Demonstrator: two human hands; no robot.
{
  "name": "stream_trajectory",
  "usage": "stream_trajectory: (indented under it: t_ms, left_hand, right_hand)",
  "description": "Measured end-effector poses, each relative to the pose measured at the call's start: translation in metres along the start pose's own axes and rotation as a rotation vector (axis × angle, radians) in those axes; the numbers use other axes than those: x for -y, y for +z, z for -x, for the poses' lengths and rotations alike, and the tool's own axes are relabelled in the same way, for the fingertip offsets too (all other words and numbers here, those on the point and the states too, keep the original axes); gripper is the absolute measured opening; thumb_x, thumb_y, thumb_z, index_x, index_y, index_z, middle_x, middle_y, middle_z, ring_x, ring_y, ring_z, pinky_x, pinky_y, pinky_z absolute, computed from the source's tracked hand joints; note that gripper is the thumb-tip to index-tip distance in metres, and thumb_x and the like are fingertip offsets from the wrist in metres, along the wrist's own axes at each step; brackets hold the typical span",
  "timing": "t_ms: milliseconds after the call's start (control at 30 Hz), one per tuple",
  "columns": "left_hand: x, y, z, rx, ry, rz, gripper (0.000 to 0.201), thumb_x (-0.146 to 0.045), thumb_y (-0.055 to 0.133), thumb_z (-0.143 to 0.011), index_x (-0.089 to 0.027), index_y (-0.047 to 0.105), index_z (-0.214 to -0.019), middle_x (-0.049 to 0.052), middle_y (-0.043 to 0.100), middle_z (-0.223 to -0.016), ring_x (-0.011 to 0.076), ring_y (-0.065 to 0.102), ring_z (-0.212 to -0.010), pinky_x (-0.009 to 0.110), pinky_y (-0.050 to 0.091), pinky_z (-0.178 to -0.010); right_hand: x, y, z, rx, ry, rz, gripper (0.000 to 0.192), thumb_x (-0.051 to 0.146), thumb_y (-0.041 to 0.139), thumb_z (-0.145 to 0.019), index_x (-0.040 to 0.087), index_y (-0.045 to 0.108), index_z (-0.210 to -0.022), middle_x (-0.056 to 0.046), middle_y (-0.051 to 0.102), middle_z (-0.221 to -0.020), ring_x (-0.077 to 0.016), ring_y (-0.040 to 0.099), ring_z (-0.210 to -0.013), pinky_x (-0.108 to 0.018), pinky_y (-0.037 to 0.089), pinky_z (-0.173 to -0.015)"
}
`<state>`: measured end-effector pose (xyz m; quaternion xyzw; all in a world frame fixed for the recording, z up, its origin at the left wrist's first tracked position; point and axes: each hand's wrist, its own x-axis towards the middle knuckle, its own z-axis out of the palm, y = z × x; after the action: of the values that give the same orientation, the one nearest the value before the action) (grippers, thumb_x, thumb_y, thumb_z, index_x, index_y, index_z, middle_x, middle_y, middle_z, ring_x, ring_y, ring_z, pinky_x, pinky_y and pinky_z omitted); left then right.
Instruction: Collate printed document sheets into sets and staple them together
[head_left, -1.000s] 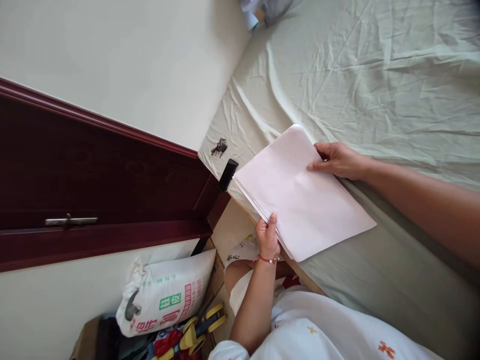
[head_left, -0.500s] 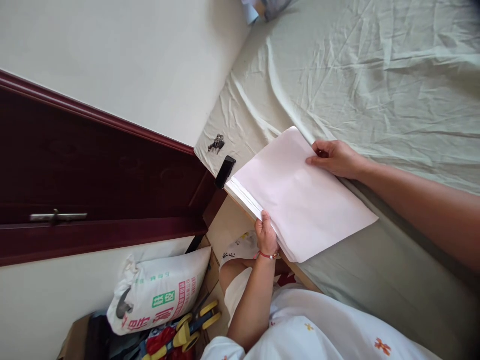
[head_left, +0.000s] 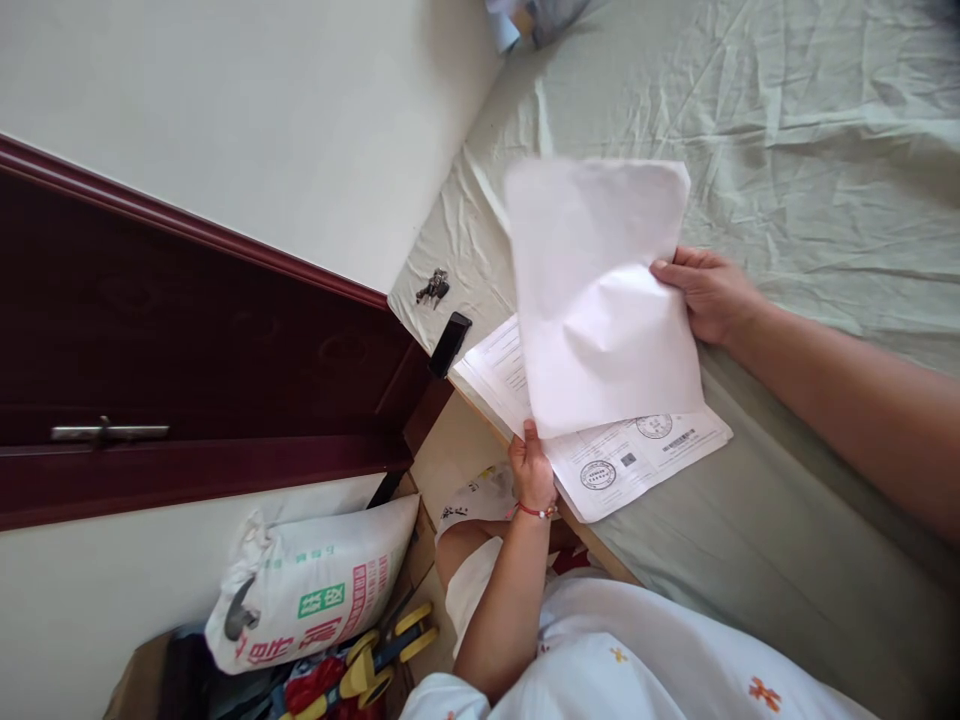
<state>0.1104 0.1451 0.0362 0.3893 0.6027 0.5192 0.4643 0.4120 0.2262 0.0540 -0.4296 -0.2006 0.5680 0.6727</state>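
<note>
My right hand (head_left: pixel 709 292) pinches the right edge of a blank white sheet of paper (head_left: pixel 600 290), which is lifted and slightly bent above the stack. Under it lies a stack of printed papers (head_left: pixel 637 465), its top page showing round stamps and a barcode. At the stack's near left edge, my left hand (head_left: pixel 534 470) grips it, thumb on top and the other fingers hidden beneath. The raised sheet covers the middle of the stack, which rests at the edge of the bed.
A black phone (head_left: pixel 450 345) and a bunch of keys (head_left: pixel 433 288) lie on the green bedsheet (head_left: pixel 787 200) near its corner. A dark red door (head_left: pixel 187 320) is on the left. Below it, a white printed sack (head_left: pixel 315 585) stands beside a yellow wheeled toy (head_left: pixel 367 670).
My right hand has lifted the blank top sheet off the stack and turned it, uncovering a printed, stamped page. My left hand has stayed on the stack's edge.
</note>
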Motion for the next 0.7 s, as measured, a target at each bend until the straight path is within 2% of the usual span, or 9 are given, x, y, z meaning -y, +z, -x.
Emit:
stream_trajectory:
  t_ms: [100,200,333,467,567,700]
  left_hand:
    - [-0.005,0.004,0.002,0.03,0.001,0.027,0.049,-0.063,0.083,-0.078,-0.017,0.083,-0.097,0.01,0.084,-0.103,0.0276,0.077,-0.113,0.038,0.058,-0.106]
    - [-0.011,0.005,0.005,0.041,-0.007,0.036,0.051,-0.065,0.086,-0.074,-0.018,0.083,-0.095,0.01,0.084,-0.102,0.0283,0.076,-0.113,0.038,0.058,-0.107]
    - [-0.013,0.005,0.006,0.06,-0.005,0.035,0.045,-0.062,0.088,-0.074,-0.019,0.082,-0.088,0.008,0.084,-0.095,0.0296,0.077,-0.109,0.042,0.06,-0.105]
    - [-0.013,0.005,0.005,0.067,-0.028,0.052,0.054,-0.067,0.084,-0.077,-0.018,0.083,-0.1,0.009,0.084,-0.102,0.03,0.077,-0.11,0.042,0.061,-0.104]
    - [-0.012,0.005,0.005,0.053,-0.013,0.063,0.058,-0.068,0.083,-0.077,-0.018,0.082,-0.108,0.011,0.084,-0.111,0.0295,0.075,-0.117,0.042,0.059,-0.107]
    - [-0.012,0.005,0.006,0.064,-0.023,0.078,0.059,-0.068,0.083,-0.078,-0.02,0.082,-0.112,0.013,0.082,-0.117,0.0301,0.074,-0.122,0.044,0.057,-0.111]
  right_hand:
    - [0.008,-0.001,0.0,-0.01,0.079,-0.162,0.014,0.013,0.07,-0.081,0.019,0.07,-0.094,-0.005,0.076,-0.087,-0.0207,0.072,-0.08,-0.042,0.061,-0.095]
    - [0.014,-0.002,0.003,-0.003,0.122,-0.198,0.015,0.012,0.066,-0.083,0.018,0.071,-0.095,-0.005,0.077,-0.087,-0.0206,0.07,-0.077,-0.044,0.062,-0.094]
    - [0.02,-0.002,0.008,0.04,0.185,-0.151,0.013,0.014,0.064,-0.087,0.019,0.071,-0.098,-0.005,0.077,-0.087,-0.0208,0.069,-0.078,-0.04,0.061,-0.088]
    - [0.026,-0.003,0.012,0.09,0.222,-0.091,0.018,0.02,0.061,-0.089,0.021,0.069,-0.105,-0.006,0.077,-0.091,-0.0241,0.069,-0.082,-0.04,0.058,-0.084]
    - [0.03,-0.004,0.016,0.078,0.207,-0.021,0.012,0.027,0.061,-0.087,0.022,0.063,-0.098,-0.007,0.072,-0.08,-0.0272,0.068,-0.077,-0.042,0.057,-0.076]
    - [0.033,-0.006,0.02,0.097,0.106,0.165,0.017,0.039,0.059,-0.087,0.023,0.056,-0.092,-0.007,0.059,-0.067,-0.0243,0.057,-0.062,-0.041,0.052,-0.063]
